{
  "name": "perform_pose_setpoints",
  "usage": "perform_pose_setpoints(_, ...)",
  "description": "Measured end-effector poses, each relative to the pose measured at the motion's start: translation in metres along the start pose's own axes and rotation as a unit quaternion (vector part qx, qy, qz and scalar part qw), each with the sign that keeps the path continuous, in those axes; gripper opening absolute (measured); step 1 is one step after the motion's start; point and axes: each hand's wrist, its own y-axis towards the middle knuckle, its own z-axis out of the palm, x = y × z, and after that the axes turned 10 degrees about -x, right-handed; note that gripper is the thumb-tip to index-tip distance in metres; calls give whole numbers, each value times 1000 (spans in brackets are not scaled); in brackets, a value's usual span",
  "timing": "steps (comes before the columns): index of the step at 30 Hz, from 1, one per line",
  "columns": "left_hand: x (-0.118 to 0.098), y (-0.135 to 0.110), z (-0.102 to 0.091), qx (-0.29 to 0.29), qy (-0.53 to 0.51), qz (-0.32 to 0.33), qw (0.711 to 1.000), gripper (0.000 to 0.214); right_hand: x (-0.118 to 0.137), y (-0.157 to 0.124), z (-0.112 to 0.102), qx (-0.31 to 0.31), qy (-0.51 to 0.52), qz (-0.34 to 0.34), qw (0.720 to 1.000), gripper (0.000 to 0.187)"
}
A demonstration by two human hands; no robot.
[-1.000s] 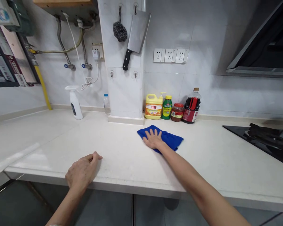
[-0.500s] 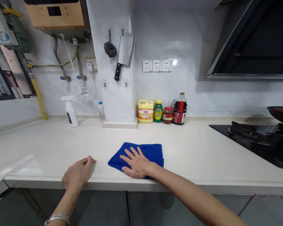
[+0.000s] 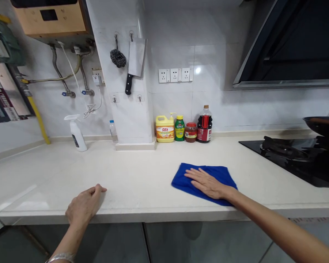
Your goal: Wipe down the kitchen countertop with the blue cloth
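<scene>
Right hand (image 3: 208, 183) flat on blue cloth (image 3: 208, 174) — near counter edge (image 3: 153, 215).

The light is bright and even, with a small glare spot on the wall tiles (image 3: 197, 70) and a pale sheen on the left end of the desk (image 3: 142, 182). The wide lens bows lines near the edges; my right hand (image 3: 207, 182) and the blue cloth (image 3: 220, 172) show sharp, barely shadowed.
</scene>
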Motion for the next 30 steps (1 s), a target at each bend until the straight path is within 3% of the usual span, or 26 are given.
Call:
perform_pose_setpoints(5,-2,-2,-2,-10,4,0,1000,64,-70,-26,-17,-62,-87,78,991,80)
perform_pose_setpoints(9,-3,0,-1,-18,12,-2,1000,61,-118,-27,-22,-86,-156,124,976,77)
perform_pose_setpoints(14,-3,2,2,-22,24,-11,999,58,-146,-11,-20,-107,-240,238,935,73)
perform_pose_setpoints(18,-5,1,2,-18,25,-17,999,56,-144,10,-22,-88,-247,350,899,73)
perform_pose_setpoints(23,-3,1,5,-24,12,-12,1000,56,-127,43,-24,-58,-224,415,880,74)
perform_pose_setpoints(27,-3,0,6,-22,15,-19,999,54,-94,79,-15,-41,-212,423,880,73)
perform_pose_setpoints(30,-6,-2,4,-19,26,-31,999,54,-64,109,-2,-27,-205,388,898,72)
